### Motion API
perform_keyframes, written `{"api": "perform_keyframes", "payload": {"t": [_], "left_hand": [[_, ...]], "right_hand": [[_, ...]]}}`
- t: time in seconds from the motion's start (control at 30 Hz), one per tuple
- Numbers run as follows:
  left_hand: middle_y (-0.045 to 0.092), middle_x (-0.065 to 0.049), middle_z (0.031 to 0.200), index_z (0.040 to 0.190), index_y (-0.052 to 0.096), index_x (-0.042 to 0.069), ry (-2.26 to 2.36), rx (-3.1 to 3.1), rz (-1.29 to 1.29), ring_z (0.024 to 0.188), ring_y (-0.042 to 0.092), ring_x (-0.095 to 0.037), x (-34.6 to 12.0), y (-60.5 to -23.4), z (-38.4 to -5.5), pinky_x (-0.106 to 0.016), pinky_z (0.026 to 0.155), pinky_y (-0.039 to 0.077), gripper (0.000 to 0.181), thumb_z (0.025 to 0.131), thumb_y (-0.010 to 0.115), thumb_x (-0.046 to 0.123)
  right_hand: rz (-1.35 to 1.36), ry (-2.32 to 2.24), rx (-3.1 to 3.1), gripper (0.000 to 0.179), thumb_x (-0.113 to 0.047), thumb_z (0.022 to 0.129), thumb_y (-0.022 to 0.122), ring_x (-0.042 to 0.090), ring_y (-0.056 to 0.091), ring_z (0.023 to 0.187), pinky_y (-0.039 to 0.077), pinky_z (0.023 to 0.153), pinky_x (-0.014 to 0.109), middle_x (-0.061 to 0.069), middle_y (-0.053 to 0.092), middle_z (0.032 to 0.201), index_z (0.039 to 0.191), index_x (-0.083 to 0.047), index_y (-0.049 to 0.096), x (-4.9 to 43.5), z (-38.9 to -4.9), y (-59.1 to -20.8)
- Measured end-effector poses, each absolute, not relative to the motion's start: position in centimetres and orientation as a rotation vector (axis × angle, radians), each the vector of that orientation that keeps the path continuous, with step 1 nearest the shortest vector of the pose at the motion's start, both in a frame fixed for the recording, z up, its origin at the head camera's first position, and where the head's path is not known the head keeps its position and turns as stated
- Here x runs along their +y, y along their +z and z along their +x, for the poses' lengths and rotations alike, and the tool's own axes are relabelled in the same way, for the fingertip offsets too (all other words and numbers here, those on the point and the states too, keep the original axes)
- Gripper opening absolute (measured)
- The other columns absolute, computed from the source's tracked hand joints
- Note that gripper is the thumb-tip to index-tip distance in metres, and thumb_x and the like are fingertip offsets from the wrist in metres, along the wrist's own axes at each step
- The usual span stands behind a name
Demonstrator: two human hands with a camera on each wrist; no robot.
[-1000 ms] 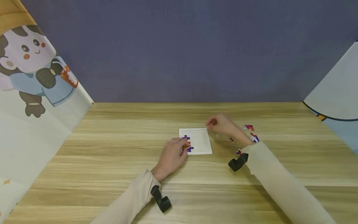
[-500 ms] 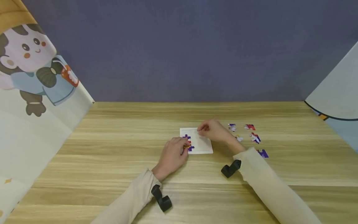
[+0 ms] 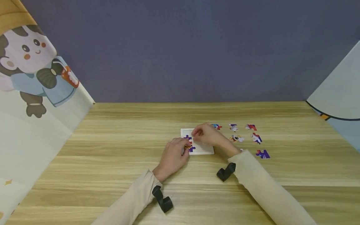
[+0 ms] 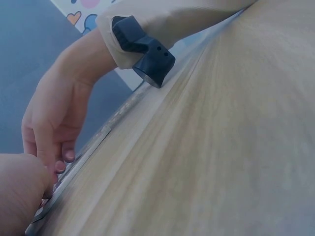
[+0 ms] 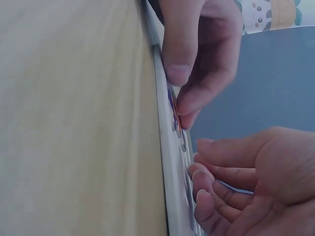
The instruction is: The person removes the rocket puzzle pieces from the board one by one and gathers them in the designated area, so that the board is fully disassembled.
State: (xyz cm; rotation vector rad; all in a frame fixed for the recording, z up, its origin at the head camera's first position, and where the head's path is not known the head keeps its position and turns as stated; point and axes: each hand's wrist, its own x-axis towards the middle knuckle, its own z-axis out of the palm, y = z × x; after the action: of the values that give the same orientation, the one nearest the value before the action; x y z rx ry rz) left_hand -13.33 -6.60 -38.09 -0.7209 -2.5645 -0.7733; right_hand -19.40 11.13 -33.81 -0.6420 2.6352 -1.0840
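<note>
In the head view, a white square puzzle tray (image 3: 202,149) lies on the table with purple, red and white jigsaw pieces (image 3: 192,149) along its left side. My left hand (image 3: 173,155) is at that side, thumb and fingers bent about an orange-marked puzzle piece (image 3: 187,147) low in the tray. My right hand (image 3: 207,134) hovers over the tray's upper right part, fingers loosely bent. In the right wrist view, no piece shows between the right thumb and fingers (image 5: 216,152), and the left fingertips (image 5: 179,73) meet the pieces. Part of the tray is hidden beneath the hands.
Several loose puzzle pieces lie right of the tray, among them a purple piece (image 3: 263,154), a red one (image 3: 251,127) and a white one (image 3: 237,138). The wooden table (image 3: 126,125) ends at a dark blue wall (image 3: 180,53).
My right hand has moved left and toward me, from the tray's upper right corner to over the tray, uncovering loose pieces behind it. The left hand has stayed in place.
</note>
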Motion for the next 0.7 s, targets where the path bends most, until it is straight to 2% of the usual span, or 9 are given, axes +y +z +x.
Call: {"api": "perform_keyframes", "payload": {"t": [0.23, 0.43, 0.7], "left_hand": [[0.07, -0.005, 0.097, 0.091, 0.068, 0.009, -0.782, -2.565, -0.726, 0.096, 0.064, -0.023, -6.62, -38.18, -13.38, -0.039, 0.083, 0.051, 0.012, 0.08, 0.065, 0.006], [0.069, -0.007, 0.102, 0.093, 0.069, 0.009, -0.811, -2.562, -0.746, 0.099, 0.063, -0.025, -6.62, -38.18, -13.3, -0.039, 0.087, 0.051, 0.014, 0.081, 0.064, 0.006], [0.07, -0.007, 0.106, 0.093, 0.07, 0.011, -0.884, -2.541, -0.747, 0.102, 0.062, -0.025, -6.8, -38.26, -13.41, -0.038, 0.09, 0.05, 0.016, 0.08, 0.065, 0.003]], "right_hand": [[-0.654, -1.061, 2.587, 0.02, -0.002, 0.08, 0.07, 0.012, 0.056, 0.072, 0.046, 0.063, 0.022, 0.009, 0.065, 0.082, 0.099, 0.002, 0.068, 10.6, -19.2, -33.72], [-0.681, -1.043, 2.582, 0.026, 0.001, 0.074, 0.071, 0.011, 0.052, 0.071, 0.043, 0.061, 0.02, 0.008, 0.061, 0.081, 0.099, 0.003, 0.067, 10.61, -19.1, -33.98], [-0.643, -1.072, 2.577, 0.029, 0.003, 0.073, 0.069, 0.012, 0.048, 0.069, 0.04, 0.06, 0.021, 0.006, 0.058, 0.081, 0.102, 0.001, 0.067, 10.51, -19.14, -34.24]]}}
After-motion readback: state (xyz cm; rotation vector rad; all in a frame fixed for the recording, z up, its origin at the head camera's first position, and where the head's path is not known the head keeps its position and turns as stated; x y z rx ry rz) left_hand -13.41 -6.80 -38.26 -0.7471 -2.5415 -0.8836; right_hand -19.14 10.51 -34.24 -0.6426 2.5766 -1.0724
